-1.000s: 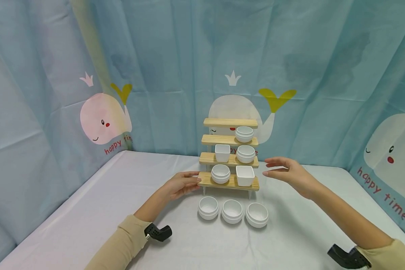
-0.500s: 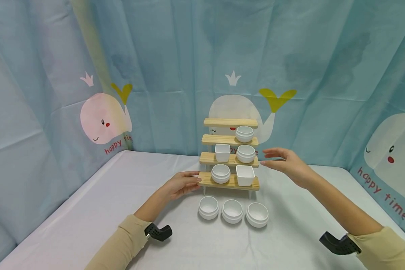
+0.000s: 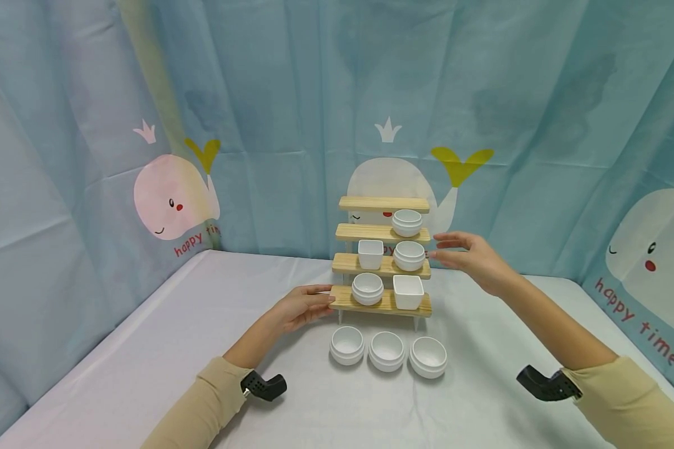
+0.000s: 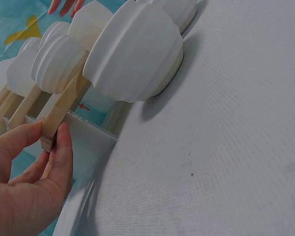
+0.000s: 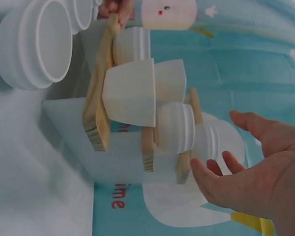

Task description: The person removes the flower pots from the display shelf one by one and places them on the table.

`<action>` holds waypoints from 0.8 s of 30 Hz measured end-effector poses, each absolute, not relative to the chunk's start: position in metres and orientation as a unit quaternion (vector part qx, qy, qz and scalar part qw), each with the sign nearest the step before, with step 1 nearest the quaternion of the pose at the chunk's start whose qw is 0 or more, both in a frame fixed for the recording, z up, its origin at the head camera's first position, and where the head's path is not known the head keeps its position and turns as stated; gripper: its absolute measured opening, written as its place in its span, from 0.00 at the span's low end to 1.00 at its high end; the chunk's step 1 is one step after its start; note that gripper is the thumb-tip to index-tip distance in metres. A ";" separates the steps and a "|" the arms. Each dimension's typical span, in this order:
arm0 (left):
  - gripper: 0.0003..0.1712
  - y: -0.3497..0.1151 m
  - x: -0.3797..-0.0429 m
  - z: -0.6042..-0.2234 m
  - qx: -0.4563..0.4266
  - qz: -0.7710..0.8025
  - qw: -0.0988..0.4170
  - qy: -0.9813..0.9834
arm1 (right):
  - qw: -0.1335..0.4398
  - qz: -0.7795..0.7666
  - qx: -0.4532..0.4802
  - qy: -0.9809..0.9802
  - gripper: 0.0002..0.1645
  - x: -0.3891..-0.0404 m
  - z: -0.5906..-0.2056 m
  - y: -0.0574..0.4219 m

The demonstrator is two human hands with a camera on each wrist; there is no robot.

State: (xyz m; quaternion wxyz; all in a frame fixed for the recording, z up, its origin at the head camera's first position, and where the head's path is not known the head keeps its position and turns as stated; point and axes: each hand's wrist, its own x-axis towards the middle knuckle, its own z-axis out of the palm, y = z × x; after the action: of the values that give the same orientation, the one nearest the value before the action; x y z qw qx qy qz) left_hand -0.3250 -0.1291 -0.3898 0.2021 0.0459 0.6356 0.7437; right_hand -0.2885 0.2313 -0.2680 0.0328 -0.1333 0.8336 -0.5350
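A tiered stand with wooden shelves (image 3: 386, 302) and white side panels (image 5: 71, 123) stands mid-table. My left hand (image 3: 303, 307) pinches the left end of its lowest shelf, thumb above and fingers below in the left wrist view. My right hand (image 3: 474, 259), fingers parted and holding nothing, hovers at the stand's right side, beside the second-lowest shelf. A round white bowl (image 3: 409, 256) on that shelf is nearest its fingertips, with a square white bowl (image 3: 370, 254) to the left. The lowest shelf bears a round bowl (image 3: 367, 289) and a square bowl (image 3: 408, 292).
One round bowl (image 3: 407, 222) sits on the second-highest shelf; the top shelf (image 3: 384, 203) is bare. Three round bowls (image 3: 386, 351) stand in a row on the white cloth before the stand. A blue whale-print curtain (image 3: 292, 125) hangs behind.
My right hand has risen and moved slightly left and away from me, from beside the lower shelves to beside the upper ones. My left hand, the stand and the bowls have stayed put.
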 end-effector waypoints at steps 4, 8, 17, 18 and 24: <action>0.32 -0.129 -0.325 -0.390 0.047 0.744 0.202 0.636 | 0.026 -0.543 -0.128 0.830 0.39 -0.294 -0.266 0.230; 0.32 -0.129 -0.326 -0.390 0.044 0.744 0.203 0.635 | 0.022 -0.549 -0.115 0.828 0.40 -0.298 -0.263 0.227; 0.32 -0.129 -0.326 -0.391 0.057 0.744 0.204 0.634 | 0.020 -0.551 -0.098 0.829 0.42 -0.309 -0.257 0.223; 0.32 -0.129 -0.326 -0.391 0.057 0.744 0.204 0.634 | 0.019 -0.552 -0.098 0.828 0.42 -0.310 -0.257 0.223; 0.32 -0.129 -0.326 -0.391 0.060 0.745 0.202 0.632 | 0.016 -0.562 -0.090 0.822 0.42 -0.318 -0.254 0.220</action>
State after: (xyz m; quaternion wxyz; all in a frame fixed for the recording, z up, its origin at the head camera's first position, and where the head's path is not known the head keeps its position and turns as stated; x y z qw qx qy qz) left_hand -0.3261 -0.1295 -0.3912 0.2019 0.0601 0.6325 0.7454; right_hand -0.3180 0.2196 -0.2536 0.0159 -0.0899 0.8223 -0.5616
